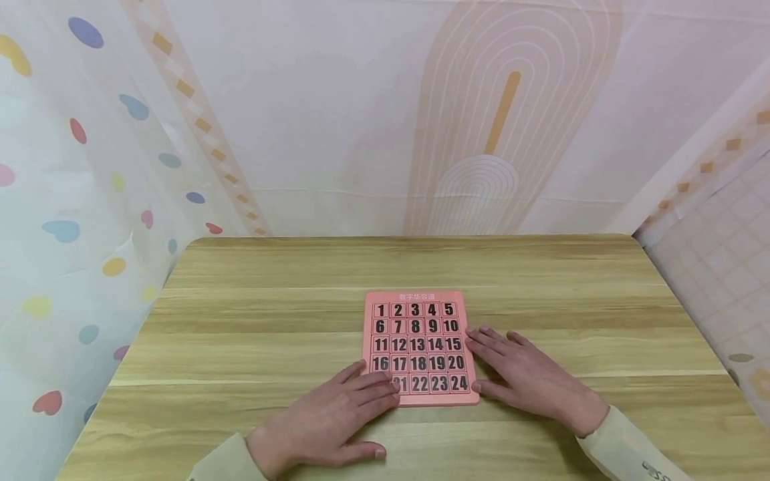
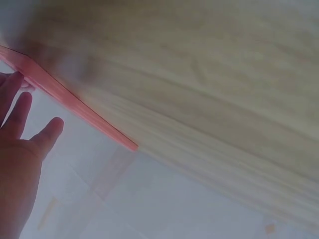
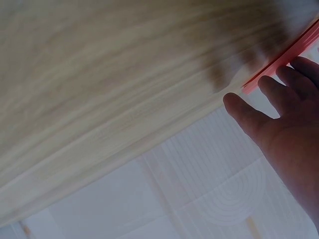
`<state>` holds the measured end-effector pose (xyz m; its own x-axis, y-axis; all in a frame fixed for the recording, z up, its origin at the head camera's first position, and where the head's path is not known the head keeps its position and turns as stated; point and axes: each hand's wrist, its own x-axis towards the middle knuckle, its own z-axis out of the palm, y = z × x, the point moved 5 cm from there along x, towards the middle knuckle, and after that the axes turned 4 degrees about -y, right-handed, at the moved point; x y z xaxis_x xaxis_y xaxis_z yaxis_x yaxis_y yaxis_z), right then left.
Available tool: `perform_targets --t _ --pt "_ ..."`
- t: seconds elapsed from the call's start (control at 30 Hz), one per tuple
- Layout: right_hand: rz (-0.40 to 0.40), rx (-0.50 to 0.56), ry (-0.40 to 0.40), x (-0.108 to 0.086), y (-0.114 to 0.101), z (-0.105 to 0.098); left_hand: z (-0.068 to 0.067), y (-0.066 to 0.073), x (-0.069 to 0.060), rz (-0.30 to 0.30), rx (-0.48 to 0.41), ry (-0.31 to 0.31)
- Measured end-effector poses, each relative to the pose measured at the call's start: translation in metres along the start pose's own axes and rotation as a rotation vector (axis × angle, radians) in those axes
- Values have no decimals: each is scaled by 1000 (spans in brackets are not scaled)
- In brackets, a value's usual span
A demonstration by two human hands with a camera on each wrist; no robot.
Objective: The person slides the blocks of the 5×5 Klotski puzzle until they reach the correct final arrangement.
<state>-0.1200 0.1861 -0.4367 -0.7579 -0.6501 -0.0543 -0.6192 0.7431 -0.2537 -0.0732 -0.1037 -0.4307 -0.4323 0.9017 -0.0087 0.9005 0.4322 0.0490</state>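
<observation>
A pink number sliding puzzle (image 1: 416, 345) lies flat on the wooden table, its black numbers in order from 1 at the top left to 24 at the bottom right. My left hand (image 1: 327, 417) rests its straight fingertips over the puzzle's lower left corner, covering the cell left of 21. The thumb sticks out below the board, apart from it. Along the right edge, my right hand (image 1: 532, 377) touches the frame with extended fingers, thumb near the lower right corner. Both wrist views show the puzzle's pink side edge (image 2: 79, 107) by the fingers.
The wood-grain table (image 1: 271, 321) extends around the puzzle on every side. Behind it hangs a pale patterned cloth (image 1: 331, 120), and a cloth with coloured spots (image 1: 90, 200) hangs at the left. A tiled-pattern cloth (image 1: 722, 280) borders the right side.
</observation>
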Motion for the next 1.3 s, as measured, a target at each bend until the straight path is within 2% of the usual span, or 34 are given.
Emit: perform_targets --t 0.23,0.7,1.07,1.17,1.3 --pt "1 3 -2 0 0 0 0 -3 -6 -11 2 -1" --pt "-1 1 -1 0 0 0 -3 -9 -20 -37 -19 52" --pt "-5 4 0 0 0 0 -3 -11 -28 -59 -58 52" --pt "-8 2 10 0 0 0 -2 -14 -29 -91 -95 49" --pt "-22 -17 54 -1 -3 -3 -2 -22 -28 -210 -136 56"
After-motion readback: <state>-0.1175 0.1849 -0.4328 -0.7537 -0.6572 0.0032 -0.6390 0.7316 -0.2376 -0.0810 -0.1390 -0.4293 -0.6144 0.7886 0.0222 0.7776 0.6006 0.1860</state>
